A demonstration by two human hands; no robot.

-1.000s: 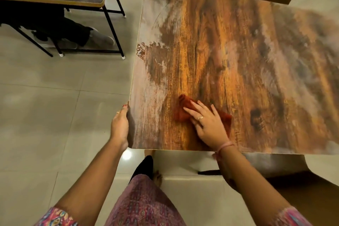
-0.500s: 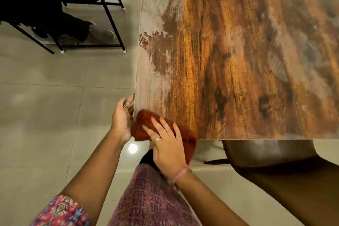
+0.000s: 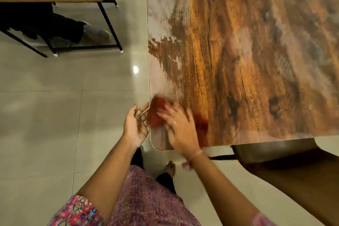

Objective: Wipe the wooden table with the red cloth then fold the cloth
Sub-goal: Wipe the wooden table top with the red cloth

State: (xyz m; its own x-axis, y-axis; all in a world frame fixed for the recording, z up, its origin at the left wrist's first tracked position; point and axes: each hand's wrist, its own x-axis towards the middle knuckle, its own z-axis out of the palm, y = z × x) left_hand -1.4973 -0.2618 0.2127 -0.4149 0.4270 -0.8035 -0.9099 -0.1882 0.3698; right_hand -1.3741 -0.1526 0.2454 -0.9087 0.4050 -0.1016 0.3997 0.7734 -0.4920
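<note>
Head view: wiping the table's near-left corner
Right hand flat on the cloth, left hand open beside the edge; it could slide off

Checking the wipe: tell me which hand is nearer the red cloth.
Right. The right hand lies flat on top of the red cloth, pressing it to the wooden table. The left hand is open beside the table's edge, just left of it.

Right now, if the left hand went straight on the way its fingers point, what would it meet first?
The left hand points up and right; its fingertips are at the wooden table edge, so it would likely meet that edge first, then the red cloth. Motion blur hides contact.
</note>
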